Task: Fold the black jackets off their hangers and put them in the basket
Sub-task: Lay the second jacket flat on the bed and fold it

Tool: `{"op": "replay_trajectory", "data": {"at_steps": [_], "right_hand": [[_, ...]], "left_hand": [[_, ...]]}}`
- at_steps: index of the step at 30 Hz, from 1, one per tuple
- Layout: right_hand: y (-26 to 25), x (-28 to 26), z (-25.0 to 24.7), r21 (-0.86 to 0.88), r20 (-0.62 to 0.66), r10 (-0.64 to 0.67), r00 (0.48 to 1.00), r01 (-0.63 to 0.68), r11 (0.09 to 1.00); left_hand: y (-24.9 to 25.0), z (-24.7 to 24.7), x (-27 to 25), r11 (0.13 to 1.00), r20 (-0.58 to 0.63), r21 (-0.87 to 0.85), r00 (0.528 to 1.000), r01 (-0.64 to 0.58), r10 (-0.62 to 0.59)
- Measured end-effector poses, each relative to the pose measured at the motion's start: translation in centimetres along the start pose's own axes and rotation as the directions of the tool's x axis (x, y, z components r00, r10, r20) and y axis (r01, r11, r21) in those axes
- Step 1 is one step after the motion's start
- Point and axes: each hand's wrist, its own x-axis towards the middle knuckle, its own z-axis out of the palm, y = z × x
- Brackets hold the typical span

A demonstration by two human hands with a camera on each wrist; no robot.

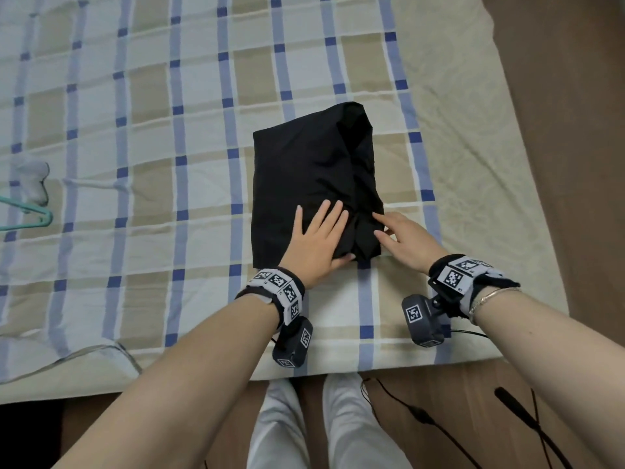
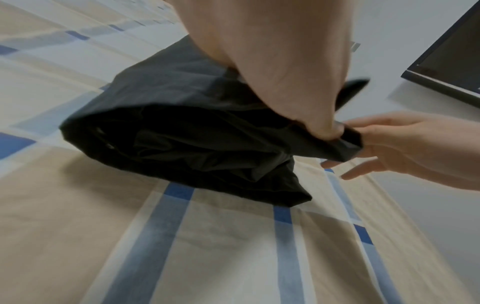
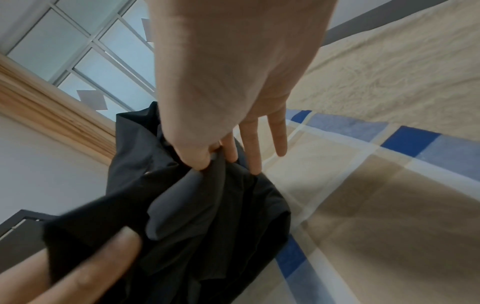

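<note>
A black jacket [image 1: 311, 170] lies folded into a compact rectangle on the checked bedsheet [image 1: 152, 147], near the bed's front edge. My left hand [image 1: 324, 231] lies flat on its near left part with straight fingers, and its thumb rests on the near fold [image 2: 335, 131]. My right hand [image 1: 382, 228] is at the near right corner. In the right wrist view its thumb and forefinger pinch a fold of the jacket [image 3: 213, 160], with the other fingers [image 3: 278, 139] held straight. No basket is in view.
A teal hanger [image 1: 33, 214] and a small white cloth [image 1: 33, 184] lie at the sheet's left edge. Wooden floor [image 1: 575, 130] runs along the right of the bed, with dark cables [image 1: 439, 421] by my feet. A dark framed panel [image 2: 446, 61] stands beyond the bed.
</note>
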Motion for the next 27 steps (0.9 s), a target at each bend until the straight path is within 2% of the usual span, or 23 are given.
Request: {"op": "replay_trajectory", "data": {"at_steps": [3, 6, 8, 11, 12, 15, 17, 19, 21, 23, 27], "right_hand": [[0.5, -0.8, 0.4, 0.009, -0.037, -0.042, 0.998, 0.042, 0.999], [0.2, -1.9, 1.4, -0.089, -0.138, -0.228, 0.964, 0.218, 0.972], [0.0, -2.2, 2.3, -0.19, -0.103, -0.34, 0.935, 0.317, 0.929], [-1.3, -1.2, 3.4, -0.316, 0.034, -0.349, 0.936, 0.341, 0.885], [-2.1, -0.7, 3.3, -0.342, 0.035, -0.366, 0.93, 0.355, 0.87], [-2.8, 0.9, 3.2, -0.488, 0.011, -0.463, 0.886, 0.409, 0.771], [-1.4, 1.3, 2.6, -0.51, 0.16, -0.41, 0.898, 0.431, 0.744], [1.2, 0.8, 2.0, -0.5, 0.215, -0.238, 0.947, 0.316, 0.806], [3.4, -0.5, 1.0, -0.452, 0.125, -0.149, 0.981, 0.19, 0.872], [4.5, -1.6, 0.0, -0.389, -0.011, -0.153, 0.988, 0.137, 0.911], [3.6, -0.9, -1.4, -0.291, -0.185, -0.157, 0.97, 0.098, 0.952]], "left_hand": [[-0.2, 0.1, 0.1, 0.994, -0.023, -0.104, 1.0, 0.016, -0.018], [0.0, -0.4, -0.2, 0.983, -0.062, -0.183, 0.998, 0.014, -0.026], [0.4, -1.1, -0.5, 0.975, -0.129, -0.222, 0.991, 0.006, -0.035], [1.6, -2.1, -0.2, 0.96, -0.223, -0.272, 0.975, -0.069, 0.007], [2.1, -2.4, 0.1, 0.957, -0.237, -0.276, 0.971, -0.093, 0.025], [3.1, -2.0, 1.4, 0.974, -0.149, -0.203, 0.986, -0.103, 0.073], [3.0, -0.7, 2.2, 0.991, -0.075, -0.092, 0.993, -0.1, 0.093], [2.8, 0.8, 3.0, 0.994, -0.061, -0.01, 0.992, -0.11, 0.109], [3.0, 2.2, 3.7, 0.992, -0.064, 0.039, 0.99, -0.121, 0.123], [3.2, 3.2, 4.4, 0.987, -0.044, 0.062, 0.987, -0.151, 0.154], [3.0, 4.2, 5.3, 0.953, 0.154, 0.139, 0.957, -0.268, 0.246]]}}
